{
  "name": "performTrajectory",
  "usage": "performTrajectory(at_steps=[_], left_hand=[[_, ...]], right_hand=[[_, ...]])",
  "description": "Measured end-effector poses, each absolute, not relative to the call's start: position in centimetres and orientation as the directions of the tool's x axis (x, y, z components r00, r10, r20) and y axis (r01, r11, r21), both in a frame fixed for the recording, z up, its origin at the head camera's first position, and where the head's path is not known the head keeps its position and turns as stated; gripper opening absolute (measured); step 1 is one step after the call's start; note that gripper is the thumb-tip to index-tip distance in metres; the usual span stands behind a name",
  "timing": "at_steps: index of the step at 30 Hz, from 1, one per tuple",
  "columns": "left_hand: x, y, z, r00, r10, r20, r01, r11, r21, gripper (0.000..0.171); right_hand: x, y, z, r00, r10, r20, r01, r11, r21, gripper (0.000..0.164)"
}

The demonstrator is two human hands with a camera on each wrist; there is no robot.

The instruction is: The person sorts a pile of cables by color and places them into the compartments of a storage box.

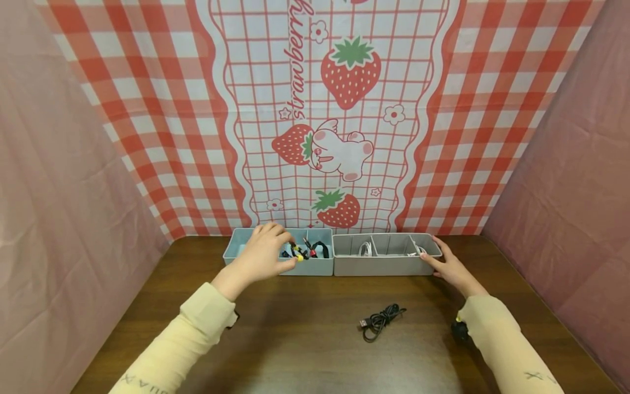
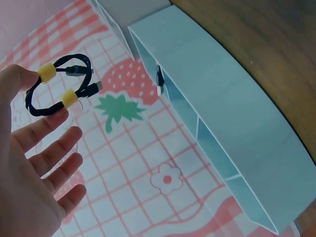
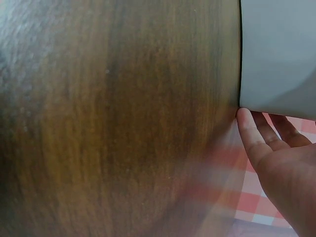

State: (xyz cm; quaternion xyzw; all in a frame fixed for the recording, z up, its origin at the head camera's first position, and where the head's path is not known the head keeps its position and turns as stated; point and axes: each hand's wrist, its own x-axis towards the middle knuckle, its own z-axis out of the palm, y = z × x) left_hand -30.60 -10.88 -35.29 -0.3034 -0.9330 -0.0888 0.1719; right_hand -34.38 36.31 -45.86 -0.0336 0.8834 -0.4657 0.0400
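Note:
My left hand (image 1: 262, 253) pinches a coiled black cable (image 2: 83, 93) with yellow ties between thumb and index finger, the other fingers spread. In the head view it is over the light blue divided box (image 1: 315, 267). In that box lie more black cables (image 1: 321, 249), one with a red tie. My right hand (image 1: 450, 267) touches the right end of the grey divided box (image 1: 384, 267). Its thumb lies at the front rim, while the right wrist view shows extended fingers (image 3: 250, 131) against the end wall. White cables (image 1: 365, 249) sit in the grey box's compartments.
A bundled black USB cable (image 1: 381, 322) lies on the brown wooden table (image 1: 295, 334) in front of the grey box. Both boxes stand end to end at the back, against a strawberry-print cloth (image 1: 349, 76). Pink curtains (image 1: 566, 180) hang at both sides.

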Motion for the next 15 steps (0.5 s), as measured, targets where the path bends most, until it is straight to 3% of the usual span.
performTrajectory(at_steps=[15], left_hand=[[-32.1,-13.2,-35.1,-0.782,0.407,0.472,0.505,0.857,0.098,0.038]], right_hand=[[-34.6,36.4,-45.9,-0.996,-0.079,-0.052,-0.001,0.563,-0.826,0.088]])
